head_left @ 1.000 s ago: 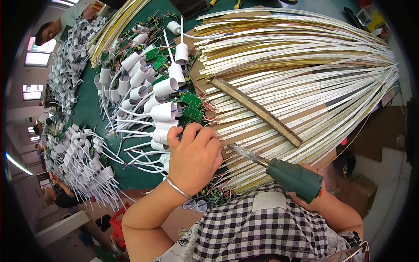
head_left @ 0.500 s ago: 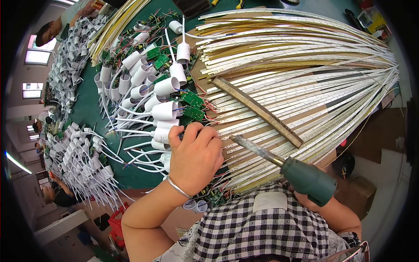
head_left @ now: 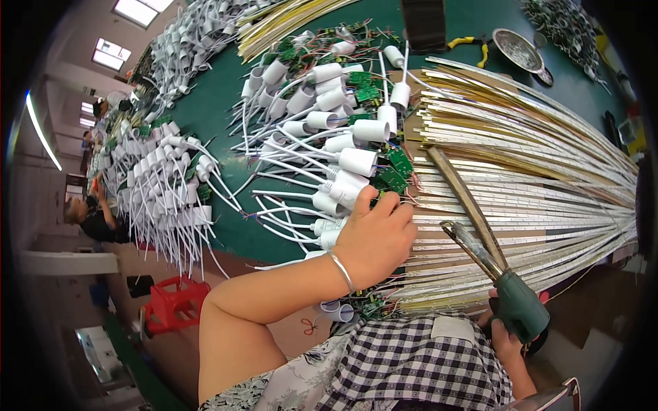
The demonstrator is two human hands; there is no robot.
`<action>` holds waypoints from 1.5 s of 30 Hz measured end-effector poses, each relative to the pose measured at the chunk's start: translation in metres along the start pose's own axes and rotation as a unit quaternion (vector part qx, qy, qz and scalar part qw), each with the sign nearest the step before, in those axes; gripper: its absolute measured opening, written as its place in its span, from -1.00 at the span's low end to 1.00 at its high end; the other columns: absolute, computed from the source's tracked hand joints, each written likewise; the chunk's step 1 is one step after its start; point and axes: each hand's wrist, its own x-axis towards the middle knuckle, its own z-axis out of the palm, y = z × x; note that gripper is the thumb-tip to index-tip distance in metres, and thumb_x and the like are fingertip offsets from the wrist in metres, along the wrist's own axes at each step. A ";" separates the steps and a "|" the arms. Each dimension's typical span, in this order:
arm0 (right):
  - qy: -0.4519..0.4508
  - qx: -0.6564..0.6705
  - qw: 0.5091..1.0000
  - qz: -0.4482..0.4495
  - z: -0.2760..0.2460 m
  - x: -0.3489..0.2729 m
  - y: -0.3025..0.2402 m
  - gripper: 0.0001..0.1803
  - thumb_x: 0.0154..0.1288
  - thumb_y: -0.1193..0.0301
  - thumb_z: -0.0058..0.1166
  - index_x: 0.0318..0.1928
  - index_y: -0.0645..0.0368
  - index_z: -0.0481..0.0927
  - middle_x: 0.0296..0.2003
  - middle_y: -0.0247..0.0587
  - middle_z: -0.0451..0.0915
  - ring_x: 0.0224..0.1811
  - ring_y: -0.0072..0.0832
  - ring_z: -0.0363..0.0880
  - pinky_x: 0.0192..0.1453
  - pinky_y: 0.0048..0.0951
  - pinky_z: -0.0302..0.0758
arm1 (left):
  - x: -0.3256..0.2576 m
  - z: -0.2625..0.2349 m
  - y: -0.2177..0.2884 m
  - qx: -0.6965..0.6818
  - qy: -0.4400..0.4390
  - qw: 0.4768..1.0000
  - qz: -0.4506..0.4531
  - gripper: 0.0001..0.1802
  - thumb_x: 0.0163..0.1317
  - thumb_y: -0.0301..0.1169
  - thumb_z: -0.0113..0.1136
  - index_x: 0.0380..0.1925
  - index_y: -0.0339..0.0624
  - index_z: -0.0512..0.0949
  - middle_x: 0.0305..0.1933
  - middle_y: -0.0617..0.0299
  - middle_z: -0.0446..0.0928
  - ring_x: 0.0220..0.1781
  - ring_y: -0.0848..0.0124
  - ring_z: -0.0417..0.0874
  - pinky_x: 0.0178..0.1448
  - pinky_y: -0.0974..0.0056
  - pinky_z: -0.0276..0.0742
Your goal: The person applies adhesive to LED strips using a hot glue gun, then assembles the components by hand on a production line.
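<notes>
My left hand (head_left: pixel 375 236) rests with its fingers curled on small green circuit boards (head_left: pixel 392 172) at the near ends of a fan of long white and yellow light strips (head_left: pixel 534 178). A bangle sits on its wrist. My right hand (head_left: pixel 504 335) grips the green handle of a soldering iron (head_left: pixel 495 274), low at the right. The iron's metal tip hovers just above the strips, a short way right of my left hand. A flat wooden bar (head_left: pixel 466 202) lies across the strips beside the tip.
White tube end caps with white wires (head_left: pixel 336 130) spread over the green table (head_left: pixel 219 109). More capped wires (head_left: pixel 164 198) pile at the left edge. Yellow-handled pliers (head_left: pixel 473 44) and a metal dish (head_left: pixel 517 48) lie at the back. A red stool (head_left: pixel 171 308) stands below; a person sits far left.
The soldering iron has drawn back to the right, its tip lifting off the strips near my left hand. My left hand stays on the circuit boards.
</notes>
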 end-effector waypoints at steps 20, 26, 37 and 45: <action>0.062 0.041 0.994 -0.086 0.008 0.005 0.010 -0.52 0.20 0.53 -0.08 0.16 0.44 0.36 -0.21 -0.08 0.58 -0.46 -0.45 0.54 -0.23 -0.44 0.48 | 0.066 -0.053 -0.258 0.082 0.384 0.878 -0.272 -0.66 0.04 -0.13 0.32 -0.18 0.03 0.68 -0.16 0.14 0.64 -0.20 0.14 0.61 -0.08 0.15 0.50; 0.052 0.043 0.994 -0.091 0.005 0.001 0.012 -0.54 0.22 0.59 -0.11 0.17 0.42 0.35 -0.03 -0.03 0.54 -0.45 -0.44 0.55 -0.23 -0.46 0.50 | 0.024 -0.066 -0.298 0.143 0.409 0.870 -0.238 -0.74 0.00 -0.53 0.19 -0.24 -0.12 0.61 0.04 0.15 0.58 0.11 0.15 0.54 0.17 0.21 0.43; 0.033 0.103 0.994 0.030 0.002 0.007 0.006 -0.46 0.22 0.37 0.02 0.19 0.34 0.34 -0.05 -0.09 0.53 -0.44 -0.42 0.56 -0.15 -0.39 0.49 | -0.013 -0.072 -0.024 -0.052 0.116 0.992 -0.014 -0.80 -0.17 -0.59 0.32 -0.48 -0.10 0.59 -0.44 0.31 0.58 -0.38 0.30 0.52 -0.20 0.25 0.34; -0.025 -0.095 0.995 -0.013 -0.011 -0.010 0.014 -0.45 0.16 0.34 0.09 0.15 0.32 0.41 -0.07 -0.12 0.52 -0.31 -0.42 0.56 -0.09 -0.37 0.48 | -0.017 -0.010 0.013 0.002 0.069 0.998 0.003 -0.83 -0.05 -0.43 0.14 -0.39 -0.03 0.58 -0.41 0.41 0.45 -0.32 0.44 0.46 -0.11 0.24 0.15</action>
